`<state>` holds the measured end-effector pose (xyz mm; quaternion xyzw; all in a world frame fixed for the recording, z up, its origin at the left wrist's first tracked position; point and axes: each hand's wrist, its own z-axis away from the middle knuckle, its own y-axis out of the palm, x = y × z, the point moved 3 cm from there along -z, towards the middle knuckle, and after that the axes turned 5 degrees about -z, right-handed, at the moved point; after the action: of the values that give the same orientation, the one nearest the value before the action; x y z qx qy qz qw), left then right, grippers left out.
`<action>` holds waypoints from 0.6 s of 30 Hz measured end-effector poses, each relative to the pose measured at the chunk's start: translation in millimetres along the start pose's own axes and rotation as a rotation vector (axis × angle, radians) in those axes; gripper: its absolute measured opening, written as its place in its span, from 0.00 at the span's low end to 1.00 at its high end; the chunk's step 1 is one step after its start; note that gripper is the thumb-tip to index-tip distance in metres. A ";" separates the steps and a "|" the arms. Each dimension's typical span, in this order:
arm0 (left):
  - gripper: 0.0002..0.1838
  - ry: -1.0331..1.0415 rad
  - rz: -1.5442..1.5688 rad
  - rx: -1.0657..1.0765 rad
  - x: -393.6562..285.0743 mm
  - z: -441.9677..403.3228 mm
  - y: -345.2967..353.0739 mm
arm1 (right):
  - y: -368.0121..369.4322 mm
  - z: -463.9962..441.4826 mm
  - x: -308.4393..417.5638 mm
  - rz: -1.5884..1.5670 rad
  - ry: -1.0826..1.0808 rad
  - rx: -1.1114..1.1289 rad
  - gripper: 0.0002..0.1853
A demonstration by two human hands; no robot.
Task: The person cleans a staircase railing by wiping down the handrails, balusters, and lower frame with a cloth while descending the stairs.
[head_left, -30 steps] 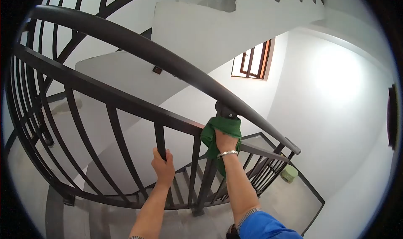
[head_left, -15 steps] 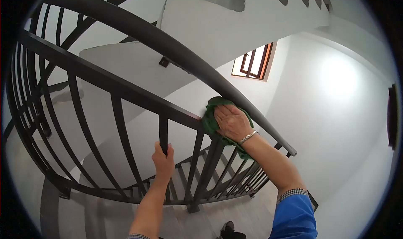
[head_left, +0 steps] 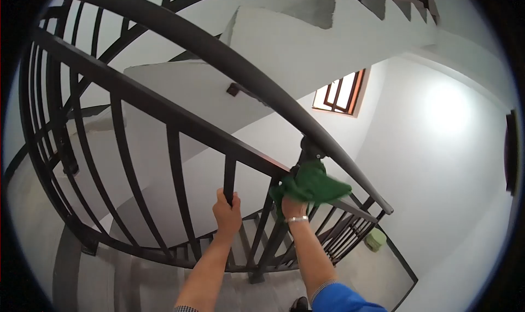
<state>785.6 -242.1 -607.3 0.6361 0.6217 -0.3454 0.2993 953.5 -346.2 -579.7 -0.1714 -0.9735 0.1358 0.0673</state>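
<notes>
Head cam: L hand wrapped round baluster; R hand under green cloth at post, just below handrail, fingers hidden, can't tell if pinching or flat. Prob. mid-wipe; next stroke needs cloth snug vs. post.
</notes>
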 end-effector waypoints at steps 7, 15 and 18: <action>0.09 0.013 -0.015 0.026 2.8 -0.6 -2.7 | 9.5 102.8 -6.2 -0.669 0.570 -0.011 0.18; 0.08 0.136 -0.092 -0.002 -7.9 -9.9 -8.0 | 24.3 62.5 -20.3 -0.498 0.594 0.016 0.16; 0.09 0.077 0.007 0.039 0.4 -11.1 -10.7 | 36.4 97.5 -23.5 -0.434 0.580 0.071 0.20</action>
<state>775.7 -232.4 -600.6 0.6570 0.6235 -0.3316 0.2638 969.5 -345.1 -685.1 0.0104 -0.9223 0.0979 0.3738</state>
